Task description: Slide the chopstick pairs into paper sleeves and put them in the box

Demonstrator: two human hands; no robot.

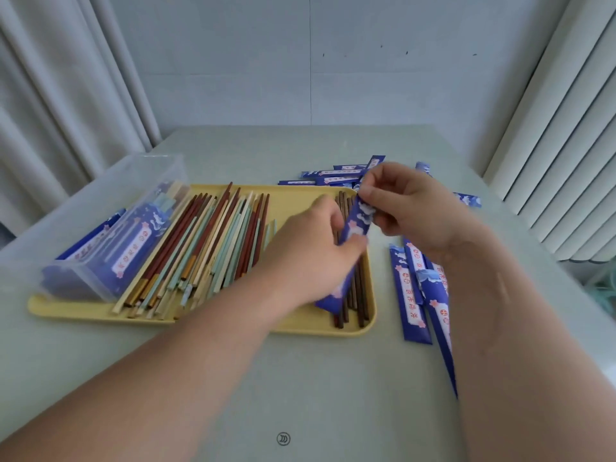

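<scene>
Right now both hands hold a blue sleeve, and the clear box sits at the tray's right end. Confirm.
Wrong end: the head view shows the clear box at the tray's left end. The left hand and right hand do both hold the blue sleeve.

yellow tray (300,200) on table (300,378); pale curtains (66,95)

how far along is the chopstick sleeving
Done: a few sleeved pairs lie in the clear box. In hand: the left hand and right hand both grip one blue sleeve above dark chopsticks; whether a pair is inside is unclear. Left: a big pile of loose chopsticks on the yellow tray, and spare sleeves on the table.
</scene>
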